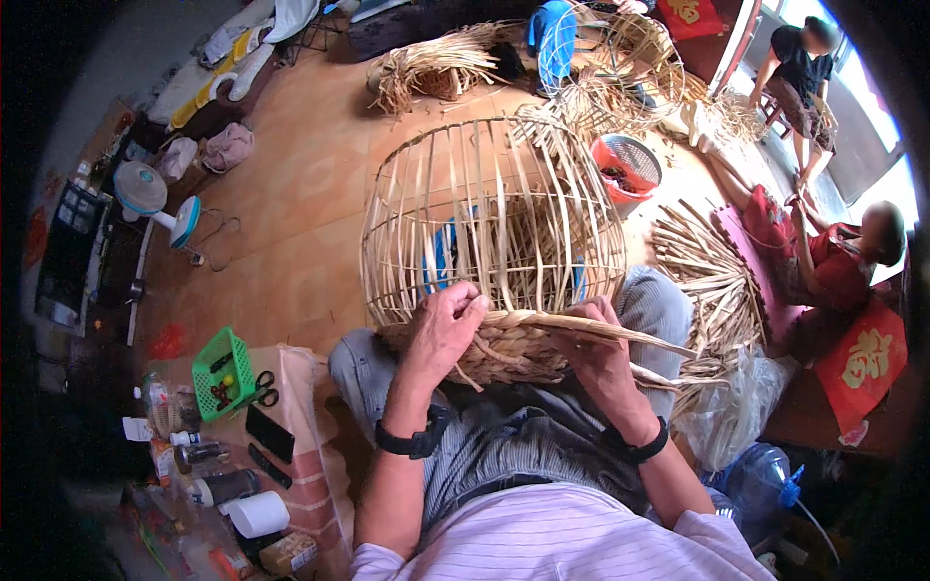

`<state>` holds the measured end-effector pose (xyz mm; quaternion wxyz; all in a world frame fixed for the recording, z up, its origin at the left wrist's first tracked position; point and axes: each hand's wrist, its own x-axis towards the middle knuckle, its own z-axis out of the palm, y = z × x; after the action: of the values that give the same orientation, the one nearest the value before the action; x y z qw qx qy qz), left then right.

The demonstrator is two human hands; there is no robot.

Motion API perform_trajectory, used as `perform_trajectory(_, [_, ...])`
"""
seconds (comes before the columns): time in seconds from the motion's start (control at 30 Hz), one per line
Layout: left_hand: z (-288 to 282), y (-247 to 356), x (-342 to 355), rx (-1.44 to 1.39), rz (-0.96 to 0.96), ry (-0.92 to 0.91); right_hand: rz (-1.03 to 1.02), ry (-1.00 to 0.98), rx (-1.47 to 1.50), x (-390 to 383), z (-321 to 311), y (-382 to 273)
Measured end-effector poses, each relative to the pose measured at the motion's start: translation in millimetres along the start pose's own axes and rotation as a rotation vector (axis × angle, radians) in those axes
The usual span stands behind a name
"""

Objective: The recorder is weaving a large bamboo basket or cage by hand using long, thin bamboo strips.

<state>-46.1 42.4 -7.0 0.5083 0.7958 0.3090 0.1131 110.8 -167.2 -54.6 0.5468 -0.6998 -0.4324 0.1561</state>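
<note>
A tall basket frame of pale upright slats and thin hoops (pixel 465 174) stands between my knees, with a braided band of dried plant strips (pixel 518 353) at its lower part nearest me. My left hand (pixel 446 329) has its fingers closed on the basket's weave, just left of a thick twisted strip. My right hand (pixel 598 353) grips a long dried strip (pixel 639 339) that runs out to the right along the weave; its fingertips are partly hidden behind it. Blue objects show through the slats.
Left: a cloth-covered table (pixel 300 397) holding a green tray (pixel 213 373), scissors, phone and bottles; a fan (pixel 140 189). Right: loose strips (pixel 697 261), a red bucket (pixel 625 169), a plastic bag, a water jug (pixel 760 484). Two people (pixel 838 271) (pixel 799 77) sit at right. More weaving materials lie behind.
</note>
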Motion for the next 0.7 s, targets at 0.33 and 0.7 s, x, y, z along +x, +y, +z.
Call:
perform_trajectory(0.33, [32.4, 54.1, -24.9, 0.49, 0.476, 0.346, -0.007, -0.008, 0.097, 0.0, -21.2, -7.7])
perform_trajectory(0.7, [47.9, 44.5, -10.7, 0.412, 0.484, 0.006, 0.313, -0.188, 0.714, 18.1, -39.8, 0.2])
